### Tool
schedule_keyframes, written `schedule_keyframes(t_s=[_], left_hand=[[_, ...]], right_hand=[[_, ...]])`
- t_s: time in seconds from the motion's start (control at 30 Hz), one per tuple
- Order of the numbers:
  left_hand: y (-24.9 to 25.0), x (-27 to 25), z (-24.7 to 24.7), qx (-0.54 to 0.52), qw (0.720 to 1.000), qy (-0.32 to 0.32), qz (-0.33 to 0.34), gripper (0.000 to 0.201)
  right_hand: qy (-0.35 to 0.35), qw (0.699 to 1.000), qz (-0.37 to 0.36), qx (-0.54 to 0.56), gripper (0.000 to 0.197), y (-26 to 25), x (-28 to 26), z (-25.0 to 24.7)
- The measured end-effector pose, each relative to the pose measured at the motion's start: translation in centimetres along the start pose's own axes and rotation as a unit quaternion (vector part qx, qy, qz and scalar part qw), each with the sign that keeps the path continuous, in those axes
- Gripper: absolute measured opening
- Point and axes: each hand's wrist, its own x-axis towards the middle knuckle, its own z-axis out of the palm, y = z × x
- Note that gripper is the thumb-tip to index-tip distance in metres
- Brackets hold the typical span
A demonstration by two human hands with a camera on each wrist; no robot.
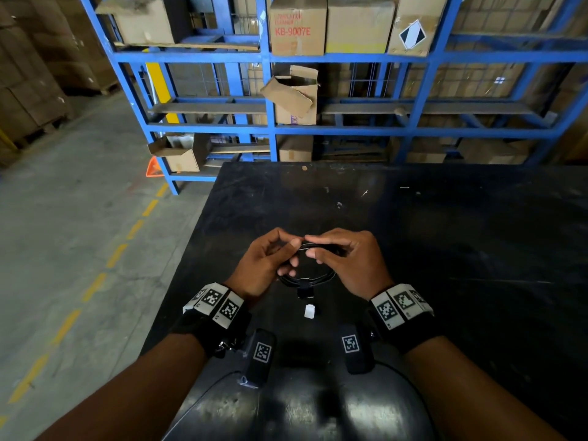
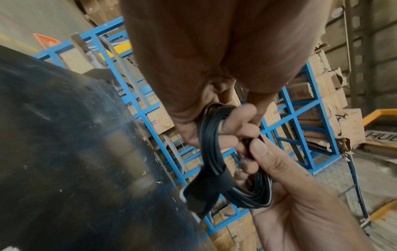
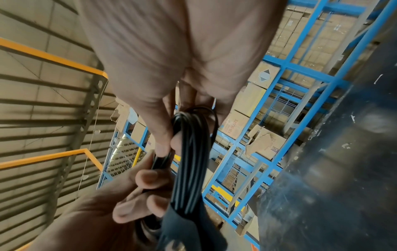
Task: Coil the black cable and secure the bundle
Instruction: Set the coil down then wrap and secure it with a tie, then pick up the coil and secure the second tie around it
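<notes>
— So where is the cable [image 1: 307, 275] sitting?
— Above the tabletop [image 1: 445, 233], coiled (a strap [image 2: 206, 188] is circling it). Both the left hand [image 1: 264, 265] and the right hand [image 1: 346, 262] are pinching its top.

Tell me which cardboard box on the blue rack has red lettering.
The upright box on the rack's top shelf, printed KB-9007E in red. The boxes beside it show no red print; one carries a black-and-white diamond label instead.
</notes>
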Motion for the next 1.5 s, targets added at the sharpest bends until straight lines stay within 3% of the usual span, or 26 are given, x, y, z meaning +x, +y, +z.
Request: schedule_keyframes(t_s=[0.1, 0.27, 0.43, 0.53, 0.63, 0.73, 0.8, 0.97, 1.07, 1.2, 1.33, 1.5], left_hand=[[-0.5, 0.3, 0.2, -0.003, 1.0, 0.021, 0.004, 0.017], [-2.4, 0.7, -1.4, -0.017, 0.997, 0.081, 0.012, 0.016], [-5.9, -0.2, -5.3, 0.03, 0.99, 0.138, -0.016, 0.015], [-8.7, -1.2, -7.1, 0.051, 0.983, 0.168, -0.052, 0.024], [-11.4, -2.4, -8.0, 0.062, 0.976, 0.189, -0.086, 0.024], [-13.9, -3.4, -8.3, 0.068, 0.97, 0.199, -0.123, 0.02], [-15.4, -4.0, -8.2, 0.073, 0.965, 0.205, -0.147, 0.021], [-18.0, -5.0, -7.6, 0.075, 0.958, 0.21, -0.182, 0.025], [-18.9, -5.1, -7.3, 0.076, 0.956, 0.211, -0.188, 0.025], [-19.8, -5.3, -7.1, 0.083, 0.955, 0.211, -0.19, 0.022], [-20.3, -5.6, -6.9, 0.106, 0.955, 0.205, -0.186, 0.022], [-19.9, -5.3, -6.6, 0.145, 0.949, 0.224, -0.167, 0.019]], right_hand=[[0.014, 0.999, 0.024, 0.024, 0.029, 0.3, 0.0, 0.4], [0.06, 0.986, 0.13, 0.086, 0.021, 2.1, -0.2, 0.8], [0.081, 0.968, 0.239, 0.015, 0.013, 9.1, -2.3, 0.5], [0.051, 0.949, 0.303, -0.063, 0.025, 14.7, -5.0, 1.4], [-0.008, 0.923, 0.344, -0.17, 0.017, 19.5, -7.3, 2.9], [-0.061, 0.903, 0.349, -0.242, 0.012, 22.4, -7.9, 4.6], [-0.076, 0.9, 0.336, -0.268, 0.021, 23.6, -7.4, 5.5], [-0.199, 0.882, 0.239, -0.354, 0.053, 25.9, -5.8, 6.9], [-0.247, 0.868, 0.194, -0.385, 0.053, 26.8, -5.2, 7.2], [-0.248, 0.874, 0.177, -0.379, 0.04, 27.5, -5.0, 7.7], [-0.216, 0.887, 0.226, -0.339, 0.024, 27.2, -5.4, 8.0], [-0.139, 0.916, 0.297, -0.231, 0.029, 25.7, -5.6, 8.4]])
